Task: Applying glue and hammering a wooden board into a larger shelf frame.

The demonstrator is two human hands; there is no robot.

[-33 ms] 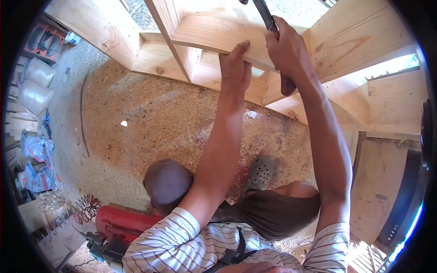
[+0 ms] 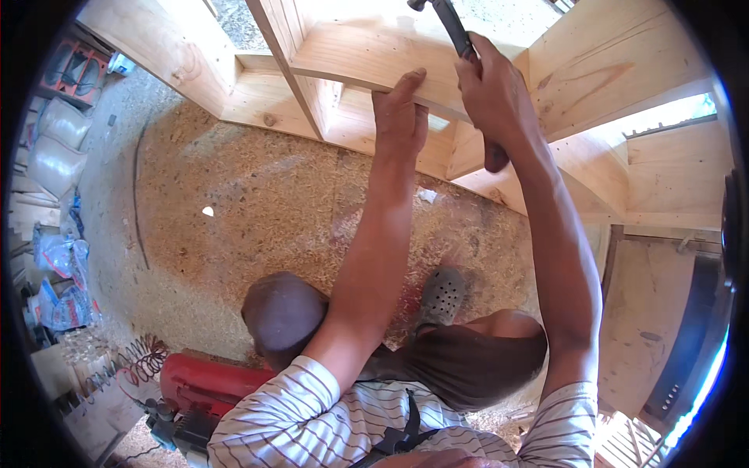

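Note:
A hammer (image 2: 450,25) with a dark shaft is in my right hand (image 2: 499,93). Its head shows partly at the top edge, and the butt of the handle sticks out below my wrist. My fingers are wrapped round the grip, over a pale wooden shelf board (image 2: 367,66). My left hand (image 2: 401,113) grips the near edge of this board, thumb on top and the other fingers underneath, partly hidden. The board sits between uprights of a wooden frame (image 2: 269,58).
Sawdust covers the floor (image 2: 234,179) between me and the frame. A red tank (image 2: 207,378) with a coiled hose (image 2: 144,355) stands at lower left. Plastic bags (image 2: 62,304) line the left side. A wooden panel (image 2: 644,312) is at right.
The hammer and my right hand have shifted very slightly down and right, and more of the hammer head shows. My left hand keeps its grip on the board.

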